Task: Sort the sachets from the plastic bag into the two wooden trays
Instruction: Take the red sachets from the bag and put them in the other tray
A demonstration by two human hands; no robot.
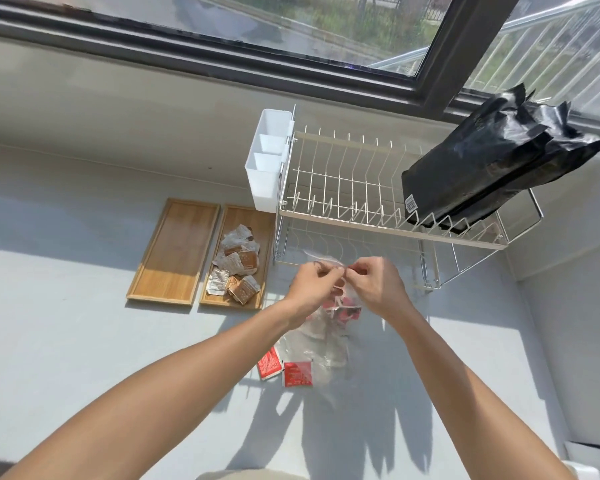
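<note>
Both my hands pinch the top edge of a clear plastic bag held above the counter. My left hand grips its left corner and my right hand its right corner. Red sachets show through the bag below my fingers. Two red sachets lie on the counter under the bag's lower end. The left wooden tray holds nothing. Beside it, the right wooden tray carries a pile of several brown and silver sachets.
A white wire dish rack stands behind my hands, with a white plastic caddy on its left end and black pouches leaning on its right. A window runs along the back. A white wall rises at the right.
</note>
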